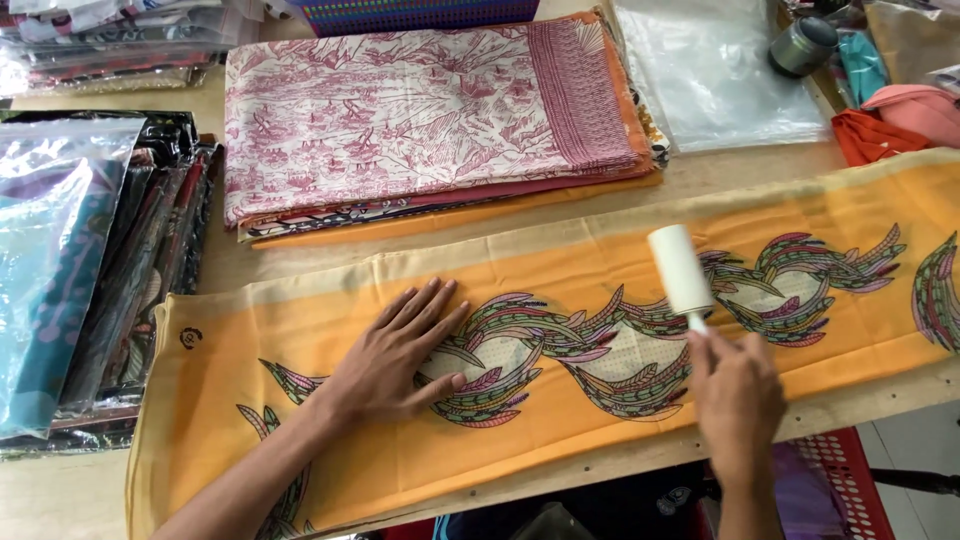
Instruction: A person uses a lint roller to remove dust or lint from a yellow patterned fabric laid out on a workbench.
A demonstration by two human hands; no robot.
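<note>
Wooden table (210,265) carries an orange scarf (560,290) spread flat. Left hand (400,355) lies open, pressing the cloth; right hand (735,395) grips the lint roller (680,268) resting on the scarf just ahead of it. Keeping the cloth taut and strokes even would serve best. Beyond the left hand lie clear bagged fabrics (60,270); past the right hand lies a clear plastic sheet (715,70).

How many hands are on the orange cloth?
2. The left hand lies flat on the orange cloth; the right hand holds a white lint roller on it.
</note>
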